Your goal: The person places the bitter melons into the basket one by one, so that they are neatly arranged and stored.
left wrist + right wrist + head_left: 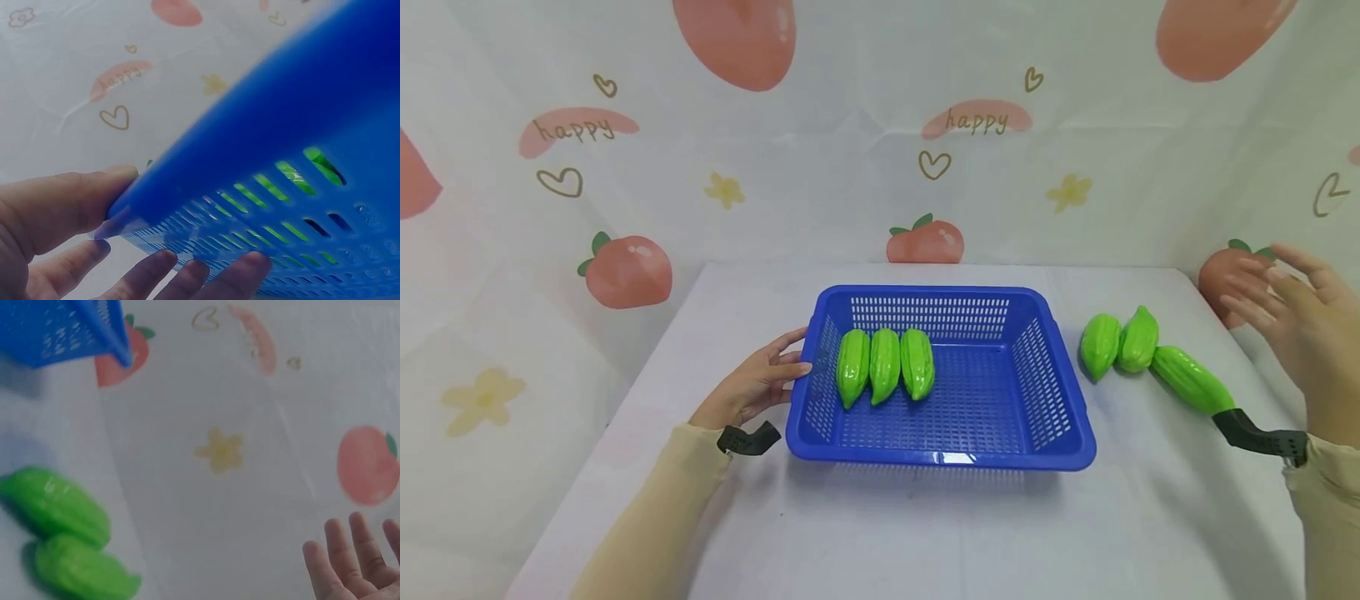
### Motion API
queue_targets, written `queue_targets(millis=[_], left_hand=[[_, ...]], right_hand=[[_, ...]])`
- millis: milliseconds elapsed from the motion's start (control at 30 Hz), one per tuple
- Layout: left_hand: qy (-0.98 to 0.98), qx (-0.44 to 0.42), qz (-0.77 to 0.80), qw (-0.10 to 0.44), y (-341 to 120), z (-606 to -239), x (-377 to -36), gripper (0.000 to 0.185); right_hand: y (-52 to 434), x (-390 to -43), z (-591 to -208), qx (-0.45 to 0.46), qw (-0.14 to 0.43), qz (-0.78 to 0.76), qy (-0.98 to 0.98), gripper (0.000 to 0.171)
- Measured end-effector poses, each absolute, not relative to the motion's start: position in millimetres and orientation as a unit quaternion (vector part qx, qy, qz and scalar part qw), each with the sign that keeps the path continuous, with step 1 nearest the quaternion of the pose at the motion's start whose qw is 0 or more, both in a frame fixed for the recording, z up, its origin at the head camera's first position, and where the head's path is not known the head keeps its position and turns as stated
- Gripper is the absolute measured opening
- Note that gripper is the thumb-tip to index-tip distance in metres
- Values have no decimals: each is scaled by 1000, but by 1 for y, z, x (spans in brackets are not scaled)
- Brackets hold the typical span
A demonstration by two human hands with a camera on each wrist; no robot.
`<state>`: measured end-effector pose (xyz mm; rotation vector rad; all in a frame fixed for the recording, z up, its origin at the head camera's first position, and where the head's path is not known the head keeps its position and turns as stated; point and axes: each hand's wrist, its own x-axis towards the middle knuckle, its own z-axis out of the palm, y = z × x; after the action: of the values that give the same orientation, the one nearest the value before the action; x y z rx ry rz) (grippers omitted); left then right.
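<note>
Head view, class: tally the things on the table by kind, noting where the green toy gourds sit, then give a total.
Green toy gourds in the blue basket: 3
Green toy gourds on the table: 3
Blue basket: 1
Total: 7

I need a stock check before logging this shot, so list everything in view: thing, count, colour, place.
basket: one, blue, perforated, middle of the table.
gourds in the basket: three, green, side by side at its left end.
gourds on the table: three, green, right of the basket, close together.
table: one, white cover.
backdrop: one, white with peaches, hearts, flowers, "happy".
left hand: one, thumb on the basket's left rim, fingers against its wall.
right hand: one, raised, holding nothing, right of the loose gourds.
</note>
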<state>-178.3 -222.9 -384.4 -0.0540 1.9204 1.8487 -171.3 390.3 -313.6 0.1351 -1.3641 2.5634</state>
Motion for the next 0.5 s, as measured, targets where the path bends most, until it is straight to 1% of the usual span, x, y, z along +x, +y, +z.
queue_targets(millis=[67,200,400,500], left_hand=[[703,-20,672,233,-222,-385,-179,78],[699,-20,675,234,-222,-385,-180,77],[693,-16,681,236,-221,-384,-180,78],[693,-16,681,235,-221,-383,-180,78]], right_hand=[[397,-167,-323,23,132,858,-496,43],[408,-160,-347,-1,140,807,-573,43],[429,-154,-389,16,128,775,-619,39],[444,-156,-412,-5,111,752,-649,46]])
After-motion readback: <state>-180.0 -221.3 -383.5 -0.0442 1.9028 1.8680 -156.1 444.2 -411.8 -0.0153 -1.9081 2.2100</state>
